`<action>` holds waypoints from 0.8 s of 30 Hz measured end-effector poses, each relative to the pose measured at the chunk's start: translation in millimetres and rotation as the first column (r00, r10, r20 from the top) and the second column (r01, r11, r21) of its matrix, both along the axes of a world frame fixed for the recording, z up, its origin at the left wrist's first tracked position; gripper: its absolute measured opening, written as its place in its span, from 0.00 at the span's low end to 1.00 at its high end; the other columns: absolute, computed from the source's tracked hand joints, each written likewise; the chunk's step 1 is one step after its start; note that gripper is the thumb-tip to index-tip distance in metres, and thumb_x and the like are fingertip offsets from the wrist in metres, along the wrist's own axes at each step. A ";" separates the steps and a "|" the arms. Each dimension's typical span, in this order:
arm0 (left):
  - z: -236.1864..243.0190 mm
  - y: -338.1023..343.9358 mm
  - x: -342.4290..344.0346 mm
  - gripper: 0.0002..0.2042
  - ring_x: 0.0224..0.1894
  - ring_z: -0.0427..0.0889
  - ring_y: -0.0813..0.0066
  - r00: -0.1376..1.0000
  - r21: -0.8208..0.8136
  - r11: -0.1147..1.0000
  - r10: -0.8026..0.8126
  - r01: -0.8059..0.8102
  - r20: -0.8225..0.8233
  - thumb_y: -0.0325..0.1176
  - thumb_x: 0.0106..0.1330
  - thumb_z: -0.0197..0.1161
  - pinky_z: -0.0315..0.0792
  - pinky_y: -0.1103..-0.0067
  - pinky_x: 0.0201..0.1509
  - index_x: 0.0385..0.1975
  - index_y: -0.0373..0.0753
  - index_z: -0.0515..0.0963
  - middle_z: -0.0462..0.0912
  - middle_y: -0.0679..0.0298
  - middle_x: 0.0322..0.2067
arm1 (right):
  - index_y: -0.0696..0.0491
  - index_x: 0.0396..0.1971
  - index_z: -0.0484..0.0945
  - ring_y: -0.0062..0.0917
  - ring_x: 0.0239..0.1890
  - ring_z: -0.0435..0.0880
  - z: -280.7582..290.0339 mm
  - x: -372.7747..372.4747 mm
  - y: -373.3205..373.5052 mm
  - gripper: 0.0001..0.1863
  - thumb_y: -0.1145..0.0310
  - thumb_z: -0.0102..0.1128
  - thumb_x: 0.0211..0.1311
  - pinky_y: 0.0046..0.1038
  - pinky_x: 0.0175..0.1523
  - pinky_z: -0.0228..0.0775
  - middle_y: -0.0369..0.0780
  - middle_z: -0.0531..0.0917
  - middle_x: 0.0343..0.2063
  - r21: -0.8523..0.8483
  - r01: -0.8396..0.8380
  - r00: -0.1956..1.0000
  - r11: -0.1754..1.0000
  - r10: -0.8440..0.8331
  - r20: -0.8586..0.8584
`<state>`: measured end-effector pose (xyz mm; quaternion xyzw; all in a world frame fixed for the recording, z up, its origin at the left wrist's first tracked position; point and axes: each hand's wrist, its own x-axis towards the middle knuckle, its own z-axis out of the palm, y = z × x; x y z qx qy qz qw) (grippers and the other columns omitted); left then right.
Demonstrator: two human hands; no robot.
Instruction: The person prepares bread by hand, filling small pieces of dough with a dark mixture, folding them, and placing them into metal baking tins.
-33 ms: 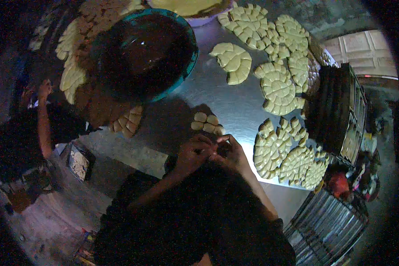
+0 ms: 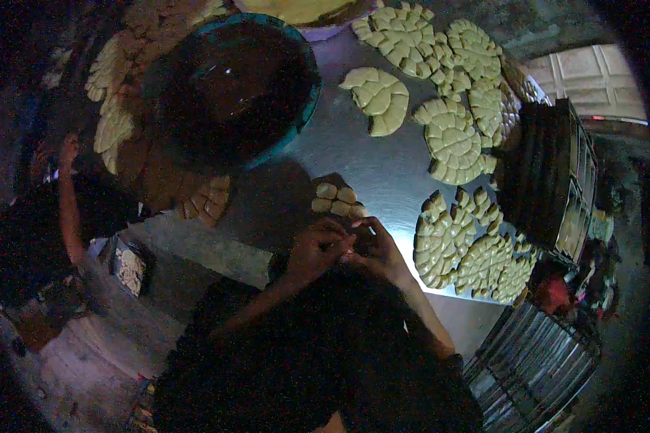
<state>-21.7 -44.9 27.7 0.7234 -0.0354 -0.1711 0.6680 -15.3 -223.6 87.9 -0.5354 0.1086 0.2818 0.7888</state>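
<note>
My left hand [image 2: 316,247] and my right hand [image 2: 378,252] meet over the near edge of the metal table [image 2: 336,137]. Both have bent fingers, and their fingertips press together. Whatever lies between them is too dark and small to make out. Just beyond my fingers sits a small cluster of round dough pieces [image 2: 334,198], pale and touching one another. To the right of my hands lies a large group of cut dough pieces [image 2: 440,242], packed side by side.
A dark-filled green basin [image 2: 307,123] stands at the far left of the table. More cut dough [image 2: 455,148] covers the right side. Stacked trays [image 2: 549,173] rise beyond it, and a metal rack [image 2: 531,368] stands lower right. Another person's arm [image 2: 70,209] shows at left.
The view has shifted very slightly. My hands keep almost the same place and pose, fingertips still together.
</note>
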 end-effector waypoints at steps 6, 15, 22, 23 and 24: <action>-35.9 22.0 54.5 0.14 0.43 0.82 0.66 0.967 0.112 0.991 -0.045 0.075 -0.251 0.36 0.66 0.63 0.75 0.71 0.51 0.49 0.39 0.78 0.81 0.59 0.41 | 0.57 0.42 0.76 0.25 0.34 0.84 -44.8 34.3 -29.2 0.14 0.81 0.64 0.56 0.28 0.38 0.75 0.40 0.82 0.33 -0.778 0.186 0.952 0.600 0.086 0.294; -38.3 50.7 101.9 0.29 0.64 0.67 0.52 0.856 0.434 0.802 -0.503 0.411 0.119 0.36 0.60 0.69 0.64 0.62 0.67 0.62 0.43 0.69 0.71 0.52 0.60 | 0.56 0.48 0.79 0.48 0.52 0.74 -77.1 51.1 -35.8 0.23 0.74 0.65 0.48 0.39 0.58 0.68 0.51 0.75 0.49 -0.797 0.049 0.910 0.602 0.301 0.283; -59.0 43.3 78.1 0.29 0.63 0.69 0.52 0.832 0.589 0.737 -0.523 0.331 0.187 0.39 0.60 0.68 0.64 0.62 0.67 0.62 0.40 0.70 0.73 0.51 0.58 | 0.43 0.63 0.70 0.45 0.56 0.70 -93.7 44.5 -17.2 0.25 0.62 0.52 0.65 0.49 0.64 0.58 0.44 0.74 0.55 -0.886 0.170 0.388 0.432 0.797 0.463; -59.5 40.0 77.7 0.28 0.62 0.69 0.53 0.840 0.597 0.738 -0.509 0.314 0.189 0.40 0.61 0.66 0.64 0.63 0.66 0.61 0.40 0.70 0.74 0.52 0.58 | 0.43 0.62 0.70 0.44 0.57 0.70 -106.9 47.4 -15.5 0.24 0.61 0.52 0.66 0.49 0.64 0.59 0.43 0.75 0.56 -0.884 0.208 0.306 0.420 0.830 0.466; -55.6 37.6 77.5 0.27 0.61 0.70 0.53 0.847 0.607 0.736 -0.497 0.299 0.186 0.41 0.62 0.65 0.65 0.63 0.65 0.61 0.40 0.70 0.74 0.52 0.57 | 0.44 0.62 0.70 0.43 0.58 0.70 -119.9 50.5 -13.3 0.24 0.60 0.51 0.66 0.48 0.65 0.59 0.42 0.75 0.56 -0.875 0.247 0.222 0.417 0.854 0.470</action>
